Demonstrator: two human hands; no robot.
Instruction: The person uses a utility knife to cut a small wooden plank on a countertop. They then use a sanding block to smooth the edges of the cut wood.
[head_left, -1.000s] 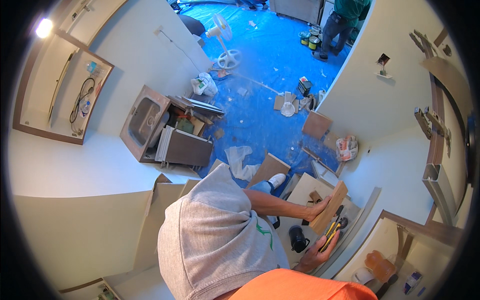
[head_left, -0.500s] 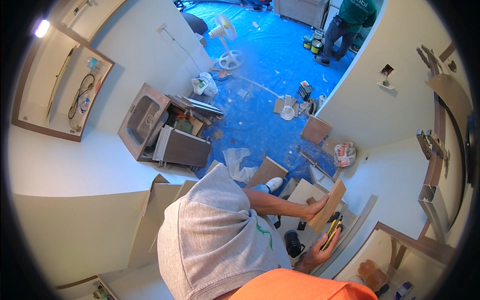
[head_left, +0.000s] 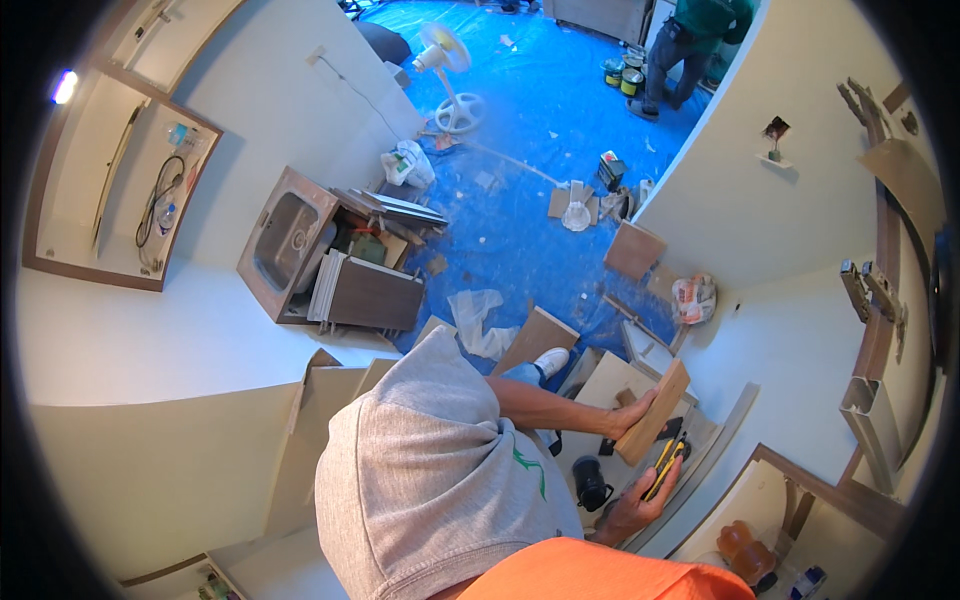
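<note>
My left hand [head_left: 626,415] grips a light wooden block [head_left: 650,410], a flat plank piece held on edge, with the fingers against its left face. My right hand [head_left: 640,505] is closed on a slim yellow-and-black hand tool [head_left: 663,465], held just below the plank at a slant. Under my hands lies a pale board [head_left: 600,385] bearing a black cylindrical container with a handle [head_left: 590,478], dark small items and a wood offcut. A long grey strip [head_left: 728,425] leans along the right. My grey-clad shoulder fills the lower middle.
Loose panels [head_left: 537,345] lie on blue sheeting [head_left: 480,250]. A sink unit [head_left: 285,240] with stacked boards stands left; a white fan [head_left: 445,60] stands farther back. A co-worker [head_left: 680,60] stands at the back right beside cans [head_left: 622,78]. Open cabinets [head_left: 115,190] line both sides.
The plank in my left hand has dipped slightly down and left since a second ago. My grip on it and on the tool looks the same; the co-worker has shifted slightly.
</note>
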